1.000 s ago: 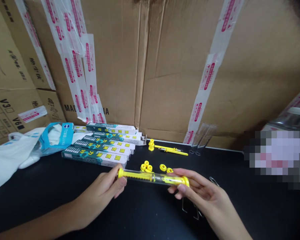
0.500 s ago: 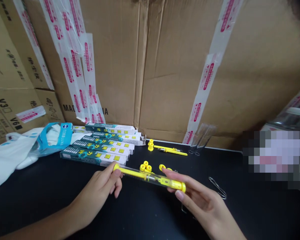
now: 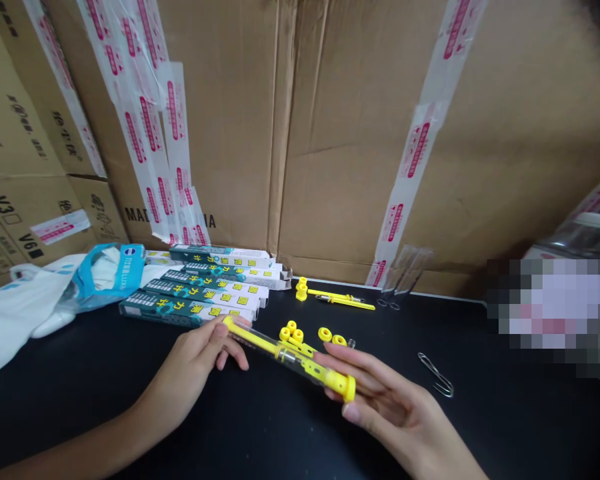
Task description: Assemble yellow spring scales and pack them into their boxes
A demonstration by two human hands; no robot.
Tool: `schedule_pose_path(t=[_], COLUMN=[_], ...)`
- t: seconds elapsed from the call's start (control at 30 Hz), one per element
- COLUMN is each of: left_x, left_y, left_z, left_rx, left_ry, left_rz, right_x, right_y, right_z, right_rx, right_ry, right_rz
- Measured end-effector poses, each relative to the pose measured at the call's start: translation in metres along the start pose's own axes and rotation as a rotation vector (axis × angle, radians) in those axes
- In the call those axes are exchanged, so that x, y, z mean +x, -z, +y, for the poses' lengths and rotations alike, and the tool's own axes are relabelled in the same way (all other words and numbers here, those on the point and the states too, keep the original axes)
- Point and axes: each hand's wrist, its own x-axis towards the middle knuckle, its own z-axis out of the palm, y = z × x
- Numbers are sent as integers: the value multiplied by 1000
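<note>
Both hands hold a clear tube with yellow caps and a yellow insert (image 3: 287, 355) just above the black table (image 3: 290, 427). My left hand (image 3: 200, 363) pinches its far left cap with thumb and fingers. My right hand (image 3: 380, 400) grips the near right cap, fingers curled under it. The tube slants from upper left down to lower right. Several loose yellow rings (image 3: 310, 332) lie on the table just behind it.
Several teal and white boxes (image 3: 205, 290) are fanned out at the left rear, beside a white bag and blue packet (image 3: 105, 273). A yellow rod (image 3: 337, 299) and clear tubes (image 3: 405, 277) lie by the cardboard cartons (image 3: 330, 133). A wire clip (image 3: 435, 375) lies at right.
The tube has tilted and shifted left: its left end moved up toward the boxes, its right end came nearer. The wire clip is uncovered at right.
</note>
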Motion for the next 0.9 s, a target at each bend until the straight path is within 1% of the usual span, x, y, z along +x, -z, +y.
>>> schedule_pose_path(t=[0.07,0.13,0.23,0.3,0.37,0.47,0.57,0.7,0.9], left_x=[2,3,2,0,-2,-3,-2,0,2], left_y=[0,0,0,1,2,2,0,-2,-2], left_z=[1,2,0,-2,-4,-2,4,10,11], left_rx=[-59,-90,-110,-104,-90,-68,-60,-145,-209], left_ry=[3,-1,1,-3,-4,1,24,81,59], left_rz=[-11,-33,-59,-58,-45,-23,-30,-48,-51], right_x=[-1,-2,-5,-6,-7,-8,-9,-9,-7], right_y=[1,2,2,1,0,1,2,1,1], right_z=[3,3,-1,-4,-6,-3,1,2,0], right_rx=[-101,-300,-620,-734,-790,-842,-860,-858,-880], right_ry=[18,67,217,318,366,365,368,385,382], right_rz=[28,64,88,83,72,91,134,181,256])
